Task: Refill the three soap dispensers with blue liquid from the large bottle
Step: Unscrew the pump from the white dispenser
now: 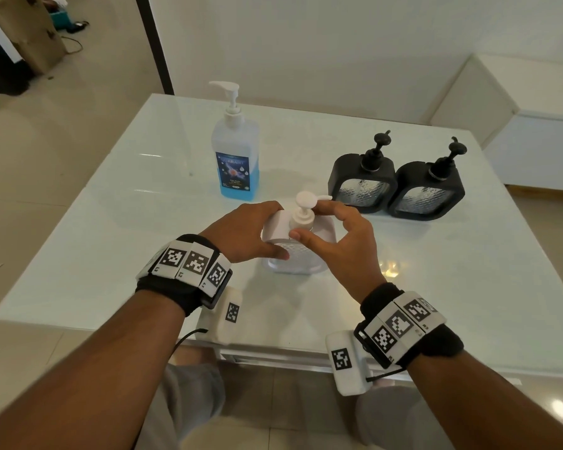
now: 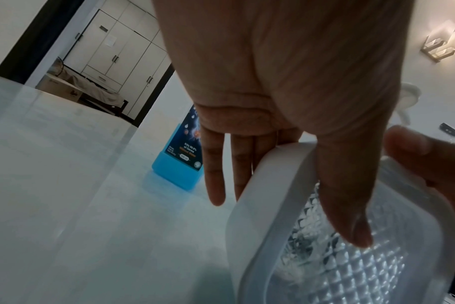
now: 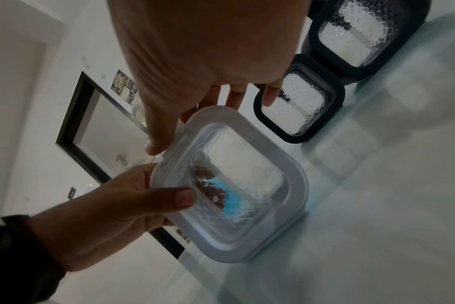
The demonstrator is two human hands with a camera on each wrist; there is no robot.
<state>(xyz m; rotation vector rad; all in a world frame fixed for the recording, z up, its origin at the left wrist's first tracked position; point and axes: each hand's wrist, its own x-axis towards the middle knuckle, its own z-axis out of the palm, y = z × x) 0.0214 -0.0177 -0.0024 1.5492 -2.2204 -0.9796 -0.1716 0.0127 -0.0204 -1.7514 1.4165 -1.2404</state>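
A white-framed soap dispenser (image 1: 293,254) with a clear textured body stands at the middle of the glass table (image 1: 127,248). My left hand (image 1: 251,228) grips its left side, thumb on the front face (image 2: 346,195), fingers behind. My right hand (image 1: 337,230) pinches the white pump collar (image 1: 302,219) between thumb and fingers. The dispenser (image 3: 247,185) looks nearly empty. The large bottle (image 1: 236,157) stands behind, blue liquid only in its lower part. Two black dispensers (image 1: 363,183) (image 1: 426,193) stand side by side to the right.
The table's front edge is close to my wrists. A white low cabinet (image 1: 533,125) stands beyond the table's right side. Cardboard boxes (image 1: 30,34) and a cable lie on the floor at far left. The large bottle (image 2: 179,164) is just behind my left fingers.
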